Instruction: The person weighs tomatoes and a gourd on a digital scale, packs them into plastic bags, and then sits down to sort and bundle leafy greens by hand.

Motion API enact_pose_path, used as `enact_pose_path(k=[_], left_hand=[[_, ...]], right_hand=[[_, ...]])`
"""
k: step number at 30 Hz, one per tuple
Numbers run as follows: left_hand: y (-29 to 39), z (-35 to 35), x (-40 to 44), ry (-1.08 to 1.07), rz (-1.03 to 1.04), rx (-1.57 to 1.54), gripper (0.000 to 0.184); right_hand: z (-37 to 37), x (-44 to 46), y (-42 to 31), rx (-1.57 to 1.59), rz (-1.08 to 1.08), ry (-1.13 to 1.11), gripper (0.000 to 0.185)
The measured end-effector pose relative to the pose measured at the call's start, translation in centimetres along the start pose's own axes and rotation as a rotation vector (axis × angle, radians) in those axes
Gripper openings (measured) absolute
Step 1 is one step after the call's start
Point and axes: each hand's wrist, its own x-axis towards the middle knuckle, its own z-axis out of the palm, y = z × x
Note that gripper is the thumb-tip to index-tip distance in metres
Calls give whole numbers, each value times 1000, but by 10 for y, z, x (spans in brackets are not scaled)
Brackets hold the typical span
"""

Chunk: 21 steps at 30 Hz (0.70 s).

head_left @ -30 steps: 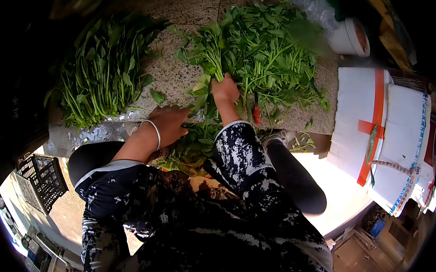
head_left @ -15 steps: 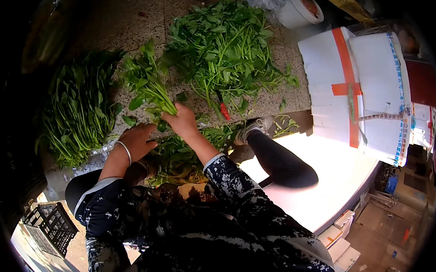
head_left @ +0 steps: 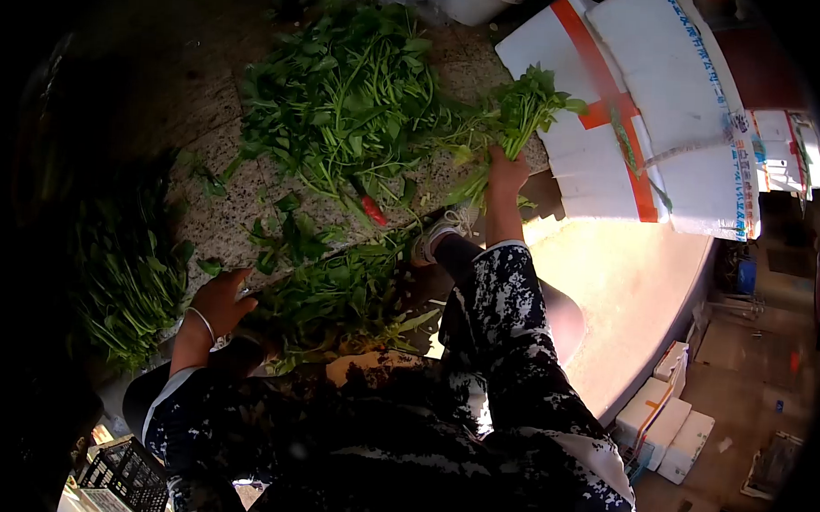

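Holding leafy bunch (head_left: 530, 107) by stems in right hand (head_left: 508, 173), with grip closed, at right end of desk (head_left: 214, 234), near white box (head_left: 574, 162); holding left hand (head_left: 222, 305) near stacked greens (head_left: 130, 285), with grip partly open, empty; on desk, between both, with loose greens pile (head_left: 344, 98) and red object (head_left: 373, 210) at its lower edge.
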Motion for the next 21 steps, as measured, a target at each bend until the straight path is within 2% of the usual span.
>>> enact_pose_path(k=[2, 3, 5, 6, 7, 9, 11, 12, 14, 15, 17, 18, 20, 21], left_hand=[[0, -1, 3, -4, -2, -5, 55], [0, 0, 4, -14, 9, -11, 55], [-3, 4, 7, -4, 15, -8, 55], [-4, 4, 10, 7, 35, -5, 55], [-5, 5, 13, 14, 16, -11, 55], [-8, 6, 16, 19, 53, 11, 55], [-8, 4, 19, 10, 32, -6, 54], [-12, 8, 23, 20, 57, -1, 54], [-13, 9, 24, 57, 89, -16, 52], [-14, 9, 24, 57, 79, -24, 52], [-16, 8, 25, 38, 86, -15, 54], [-17, 8, 25, 41, 78, -22, 54], [-19, 7, 22, 36, 69, -20, 54], [-19, 7, 20, 38, 61, -27, 54]], right_hand=[[-15, 23, -27, -203, 151, -39, 37], [-19, 33, -29, -199, 156, -52, 37], [-12, 53, -32, -752, 100, -12, 48], [2, 62, -24, -743, 93, -28, 48], [18, 68, -13, -843, -23, 108, 48], [45, 63, -11, -934, -146, 218, 49], [69, 39, -45, -470, -164, -301, 45], [84, 26, -60, -465, -164, -319, 45], [114, -1, -82, -505, -236, -535, 39], [128, -12, -88, -505, -239, -549, 39], [158, -27, -98, -648, -431, -544, 51], [172, -37, -103, -647, -437, -554, 51], [194, -54, -111, -869, -433, -330, 68], [199, -57, -116, -867, -439, -339, 68]])
